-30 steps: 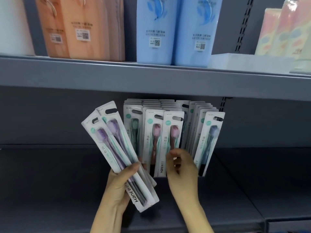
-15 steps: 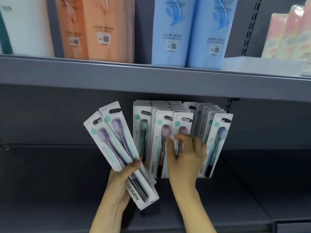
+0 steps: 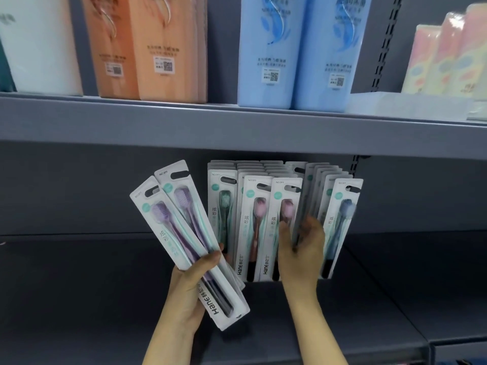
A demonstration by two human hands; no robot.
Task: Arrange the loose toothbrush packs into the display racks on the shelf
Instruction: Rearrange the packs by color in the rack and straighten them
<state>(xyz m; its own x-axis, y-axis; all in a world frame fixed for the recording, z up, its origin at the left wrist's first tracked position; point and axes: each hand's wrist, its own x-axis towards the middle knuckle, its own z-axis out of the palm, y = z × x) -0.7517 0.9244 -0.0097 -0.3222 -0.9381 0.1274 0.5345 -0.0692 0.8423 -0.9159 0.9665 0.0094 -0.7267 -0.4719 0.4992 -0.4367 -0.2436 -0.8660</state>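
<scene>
**Purple packs in hand, rack rows being parted**

Nearest: left hand (image 3: 193, 288) wrapped round the lower end of a small fan of purple toothbrush packs (image 3: 184, 238), thumb laid across the front, at least three cards deep, tilted up and to the left, clear of the rack. Right hand (image 3: 303, 248) reaching into the display rack (image 3: 263, 219), fingers curled round the edges of a few upright cards between the pink-brush row (image 3: 286, 222) and the blue-brush row (image 3: 342, 222); blurred, so how many are pinched cannot be told. Probably opening a gap in a row.

Handling, as a judgement: light, thin, stiff-backed card with a clear plastic blister; glossy and likely to slide against one another when fanned. Best taken flat by the lower card end or the side edges, not by the bubble, which could dent. Hang-slot at the top of little use here, since the packs stand in rows rather than hang.

Further back: green-brush row (image 3: 224, 206) at the rack's left, all rows standing on a dark grey shelf (image 3: 79, 285). Above, a grey shelf board (image 3: 237, 127) carrying orange bottles (image 3: 147, 48), blue bottles (image 3: 297, 48), a white bottle (image 3: 39, 43) and pastel packets (image 3: 448, 54). Slotted upright (image 3: 384, 43) on the back wall.
</scene>
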